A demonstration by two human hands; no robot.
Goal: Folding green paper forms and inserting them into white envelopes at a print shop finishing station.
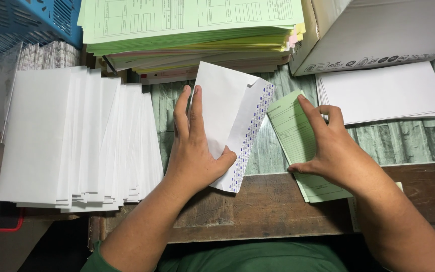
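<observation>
Hands (192, 151) on envelope (232, 121), green form (298, 136) alongside

The envelope (227, 116) is white, its open flap lined with a blue dotted pattern. Right of the envelope lies a pale green printed form (298, 136). Left of it fans a row of white envelopes (71, 141). Above it rises a stack of green, yellow and pink sheets (187, 35); upper left, a blue basket (26, 20).

Left hand (195, 156) holds a white envelope (230, 118); right hand (331, 151) seemingly presses a green slip (293, 133)
</observation>
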